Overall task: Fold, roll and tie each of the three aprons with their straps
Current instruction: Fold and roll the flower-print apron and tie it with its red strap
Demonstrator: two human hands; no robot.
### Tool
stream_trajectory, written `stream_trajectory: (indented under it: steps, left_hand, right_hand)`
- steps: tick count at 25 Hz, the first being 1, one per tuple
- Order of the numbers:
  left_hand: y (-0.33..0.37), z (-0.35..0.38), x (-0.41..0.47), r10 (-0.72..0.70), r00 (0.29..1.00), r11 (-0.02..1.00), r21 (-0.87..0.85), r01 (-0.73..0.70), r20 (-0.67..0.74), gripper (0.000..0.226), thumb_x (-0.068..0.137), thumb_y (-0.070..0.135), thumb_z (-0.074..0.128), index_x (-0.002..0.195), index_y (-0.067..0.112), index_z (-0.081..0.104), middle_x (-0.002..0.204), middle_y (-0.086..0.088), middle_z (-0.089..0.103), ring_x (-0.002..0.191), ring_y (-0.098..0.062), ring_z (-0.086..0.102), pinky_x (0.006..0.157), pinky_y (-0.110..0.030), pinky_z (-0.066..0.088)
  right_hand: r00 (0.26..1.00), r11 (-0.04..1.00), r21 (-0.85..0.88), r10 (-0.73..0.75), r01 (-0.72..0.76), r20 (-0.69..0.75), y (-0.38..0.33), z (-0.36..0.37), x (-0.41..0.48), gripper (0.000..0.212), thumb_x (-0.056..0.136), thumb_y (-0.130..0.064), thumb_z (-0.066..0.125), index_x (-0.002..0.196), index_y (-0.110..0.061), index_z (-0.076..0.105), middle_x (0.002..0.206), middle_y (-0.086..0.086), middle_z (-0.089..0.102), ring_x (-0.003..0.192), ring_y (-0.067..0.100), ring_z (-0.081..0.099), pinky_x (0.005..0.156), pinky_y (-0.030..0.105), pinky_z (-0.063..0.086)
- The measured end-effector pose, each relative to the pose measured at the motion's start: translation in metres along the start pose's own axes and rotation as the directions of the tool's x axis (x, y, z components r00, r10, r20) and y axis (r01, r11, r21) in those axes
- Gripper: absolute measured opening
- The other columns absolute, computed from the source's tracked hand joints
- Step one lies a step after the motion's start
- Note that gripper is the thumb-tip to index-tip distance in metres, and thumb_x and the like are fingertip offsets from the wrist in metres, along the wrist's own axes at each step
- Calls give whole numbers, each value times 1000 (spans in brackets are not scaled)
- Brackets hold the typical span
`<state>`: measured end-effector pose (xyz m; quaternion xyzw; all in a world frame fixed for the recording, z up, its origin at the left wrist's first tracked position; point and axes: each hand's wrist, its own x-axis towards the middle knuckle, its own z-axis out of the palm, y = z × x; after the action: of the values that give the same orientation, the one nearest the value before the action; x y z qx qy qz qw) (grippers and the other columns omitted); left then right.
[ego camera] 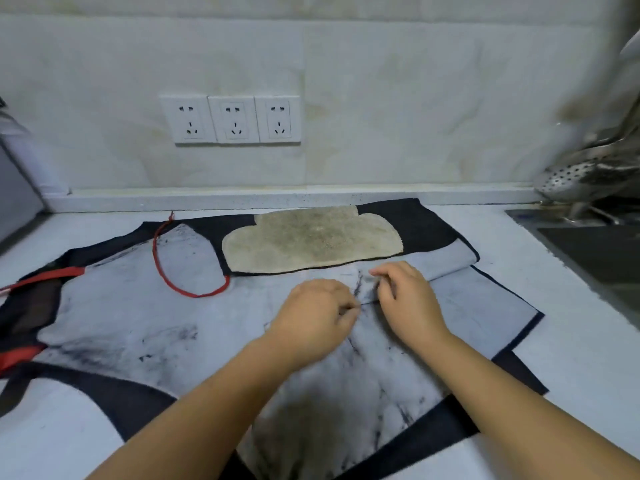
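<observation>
My left hand (317,315) and right hand (410,301) pinch a thin dark thread (368,301) over the grey, black-edged fabric apron (138,317); tugging hard could snap it.

Left grip (317,315), right grip (410,301), close together, each pinching a thread (367,301)

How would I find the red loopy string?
Look at the three white wall sockets, then down to the grey-and-black apron on the counter. The red cord lies there, left of the beige patch. It is a thin open loop, unlike the flat red strap further left.
</observation>
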<state>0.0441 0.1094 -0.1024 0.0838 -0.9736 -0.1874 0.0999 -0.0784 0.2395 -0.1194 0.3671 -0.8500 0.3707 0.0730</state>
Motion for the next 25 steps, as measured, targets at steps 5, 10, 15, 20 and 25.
stream_trajectory:
  steps: [5,10,15,20,25]
  left_hand:
    - [53,-6,-73,54,959,990,108,-87,280,52,72,73,57,101,30,61,114,13,55,108,-11,50,95,-36,40]
    - [78,-17,-115,-69,938,992,121,29,340,36,79,38,66,105,20,50,110,1,51,96,-23,52,81,-36,46]
    - [78,-41,-127,-106,944,987,149,62,311,10,89,25,51,83,17,49,89,1,50,84,-21,48,70,-30,38]
    - [48,-90,-115,-276,898,893,-254,371,342,15,77,18,53,65,20,43,72,-1,43,65,-18,38,53,-28,30]
    - [-4,-148,-90,-358,748,711,-356,606,559,19,63,18,65,78,15,55,76,-7,53,71,-22,49,62,-29,41]
  right_hand:
    - [957,988,-148,1,44,289,-20,-41,-45,29,92,-9,47,108,-21,67,115,-2,61,110,17,55,88,25,42]
    - [680,978,-194,91,77,728,-45,-80,-80,58,82,-7,56,137,-24,50,141,-7,47,129,11,46,108,28,38]
    - [641,920,-331,125,211,757,-52,-86,-100,63,79,-20,59,140,-29,43,133,-8,42,127,18,41,103,34,38]
    - [803,854,-486,153,186,576,-70,-105,-83,12,81,-16,50,86,-22,60,105,2,67,92,23,59,70,26,41]
    - [524,798,-583,434,154,733,-101,-138,-18,27,69,-32,62,88,-15,70,82,-4,64,74,17,58,67,25,45]
